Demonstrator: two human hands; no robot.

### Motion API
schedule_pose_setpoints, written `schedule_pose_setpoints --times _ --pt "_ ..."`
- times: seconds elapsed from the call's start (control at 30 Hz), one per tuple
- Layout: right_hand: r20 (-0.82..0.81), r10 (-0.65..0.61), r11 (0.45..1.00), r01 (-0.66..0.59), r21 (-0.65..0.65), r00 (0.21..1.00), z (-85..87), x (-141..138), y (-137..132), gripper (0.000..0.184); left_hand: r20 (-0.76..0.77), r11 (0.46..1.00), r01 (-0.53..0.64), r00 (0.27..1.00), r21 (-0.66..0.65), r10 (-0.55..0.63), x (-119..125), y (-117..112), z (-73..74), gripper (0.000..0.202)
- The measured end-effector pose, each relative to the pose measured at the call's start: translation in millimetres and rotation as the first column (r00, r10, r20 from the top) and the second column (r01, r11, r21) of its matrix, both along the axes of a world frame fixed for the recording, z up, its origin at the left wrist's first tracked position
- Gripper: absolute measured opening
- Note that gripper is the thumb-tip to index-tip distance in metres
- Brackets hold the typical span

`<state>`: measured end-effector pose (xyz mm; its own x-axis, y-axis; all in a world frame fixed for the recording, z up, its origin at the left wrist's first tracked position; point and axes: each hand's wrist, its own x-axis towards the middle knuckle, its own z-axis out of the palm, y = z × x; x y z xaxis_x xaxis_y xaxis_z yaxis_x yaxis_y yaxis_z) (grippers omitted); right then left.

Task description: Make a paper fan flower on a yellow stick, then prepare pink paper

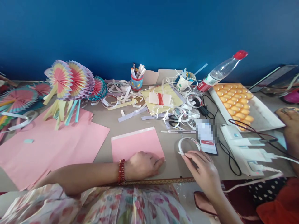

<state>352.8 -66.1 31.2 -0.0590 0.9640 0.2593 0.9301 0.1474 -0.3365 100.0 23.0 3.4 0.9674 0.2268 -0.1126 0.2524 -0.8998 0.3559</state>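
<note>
- Left hand (142, 165): loosely curled, knuckles up, pressing the near edge of a pink sheet (136, 144) lying flat on the table (168, 161).
- Right hand (204, 171): fingers extended, tips touching a white tape ring (188, 145), not clamped on it.
- Tape ring: on the table, just right of the sheet, beside a phone (206, 138).
- Another person's hand (291, 124): far right.

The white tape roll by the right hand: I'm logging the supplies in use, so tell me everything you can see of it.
The white tape roll is a thin open ring, seemingly double-sided tape, lying flat on the grey table just right of the small pink paper sheet. A faint red mark shows on its far rim. The right hand touches its near edge with its fingertips. A phone lies beside it.
</note>
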Motion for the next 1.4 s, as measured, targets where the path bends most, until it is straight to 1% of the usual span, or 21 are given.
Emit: schedule_pose_setpoints --times 0.07,0.13,0.23,0.37,0.43,0.5,0.6,0.67,0.7,0.77,0.8,0.83,0.87,0.9,0.97,1.0,1.03,1.1,1.17,1.27,1.4 --pt "-0.061 -0.017 0.999 0.019 0.032 0.998 4.6 2 0 0.009 -0.003 1.000 -0.003 1.000 -0.014 0.003 0 0 -0.2 0.056" --pt "-0.089 -0.016 0.998 0.022 0.066 0.996 8.0 -2 3 0.005 -0.005 1.000 -0.008 1.000 -0.009 0.008 0 0 1.5 0.058" --pt "-0.096 -0.016 0.991 0.028 0.127 0.995 11.9 -12 17 0.007 -0.011 1.000 -0.008 1.000 0.017 0.008 2 0 6.1 0.061" --pt "-0.065 -0.010 0.958 0.029 0.284 0.998 18.2 -18 49 0.008 -0.052 0.998 0.006 0.999 0.063 -0.002 7 -3 9.8 0.064" --pt "-0.013 -0.019 0.928 0.023 0.373 1.000 20.7 -16 70 0.009 -0.084 0.997 0.011 0.996 0.079 -0.004 10 -3 9.8 0.064" --pt "0.048 -0.037 0.909 0.014 0.416 0.998 21.5 -13 95 0.009 -0.109 0.996 0.026 0.994 0.087 -0.017 11 -2 10.6 0.064" --pt "0.143 -0.067 0.919 0.006 0.394 0.987 18.4 -11 133 0.012 -0.042 0.991 0.080 0.996 0.104 -0.076 3 2 16.3 0.059" --pt "0.204 -0.073 0.952 0.007 0.307 0.976 14.5 -13 152 0.021 0.060 0.988 0.094 0.993 0.119 -0.102 -11 6 23.0 0.050" --pt "0.220 -0.080 0.961 0.017 0.276 0.972 12.6 -15 156 0.025 0.107 0.990 0.079 0.990 0.117 -0.092 -20 7 26.8 0.044" --pt "0.227 -0.063 0.970 0.006 0.244 0.972 9.3 -24 154 0.031 0.180 0.996 0.008 0.983 0.092 -0.025 -42 9 34.1 0.035" --pt "0.225 -0.041 0.976 -0.009 0.219 0.974 8.0 -30 147 0.035 0.206 0.996 -0.052 0.978 0.076 0.036 -54 9 36.9 0.031" --pt "0.225 0.010 0.981 -0.053 0.187 0.974 6.6 -37 137 0.039 0.218 0.993 -0.105 0.972 0.060 0.089 -65 8 38.6 0.030" --pt "0.226 0.065 0.983 -0.101 0.154 0.972 5.0 -44 125 0.043 0.221 0.987 -0.147 0.967 0.065 0.130 -75 7 39.0 0.034" --pt "0.225 0.114 0.979 -0.147 0.140 0.968 2.8 -52 112 0.048 0.206 0.976 -0.199 0.962 0.082 0.179 -84 6 37.8 0.039" --pt "0.252 0.302 0.946 -0.321 0.037 0.919 -4.0 -67 87 0.056 0.154 0.943 -0.303 0.947 0.138 0.282 -95 3 31.0 0.050" --pt "0.251 0.369 0.925 -0.379 -0.009 0.895 -8.6 -73 77 0.059 0.124 0.920 -0.357 0.932 0.164 0.340 -98 2 26.0 0.055" --pt "0.248 0.404 0.913 -0.405 -0.051 0.880 -13.8 -78 70 0.063 0.099 0.897 -0.400 0.916 0.185 0.389 -101 2 20.5 0.061" --pt "0.246 0.417 0.909 -0.410 -0.082 0.875 -24.7 -82 62 0.075 0.067 0.868 -0.446 0.894 0.216 0.443 -104 4 10.1 0.080" --pt "0.254 0.413 0.911 -0.401 -0.099 0.875 -33.6 -82 61 0.082 0.063 0.854 -0.459 0.886 0.245 0.459 -108 6 3.1 0.090" --pt "0.273 0.408 0.913 -0.395 -0.102 0.871 -39.3 -80 64 0.082 0.093 0.816 -0.497 0.865 0.295 0.493 -119 6 -0.9 0.093" --pt "0.285 0.395 0.918 -0.386 -0.089 0.874 -37.5 -79 63 0.081 0.128 0.752 -0.559 0.823 0.348 0.553 -134 -1 -2.7 0.097"
